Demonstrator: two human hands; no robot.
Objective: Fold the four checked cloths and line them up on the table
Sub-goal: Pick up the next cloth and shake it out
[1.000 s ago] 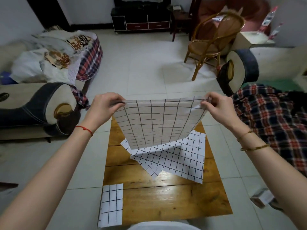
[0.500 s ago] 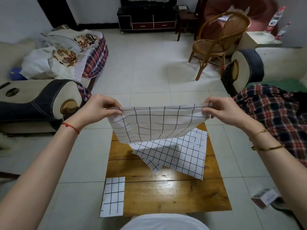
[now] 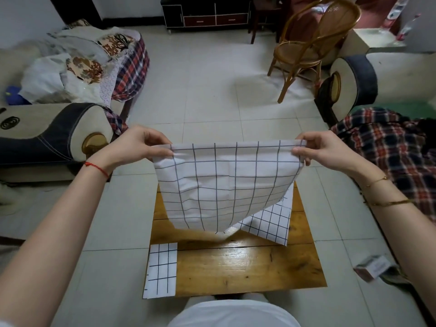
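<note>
I hold a white checked cloth up in the air over the wooden table. My left hand pinches its top left corner and my right hand pinches its top right corner. The cloth hangs down, its lower edge just above the tabletop. Behind it another checked cloth lies unfolded on the table's far right, mostly hidden. A folded checked cloth lies flat at the table's near left edge.
Sofa arms stand left and right of the table. A plaid blanket lies at the right, a rattan chair stands beyond. A small box lies on the floor at the near right.
Both hands have lowered and drawn the cloth toward me; it now hangs lower and covers more of the unfolded cloth on the table.
</note>
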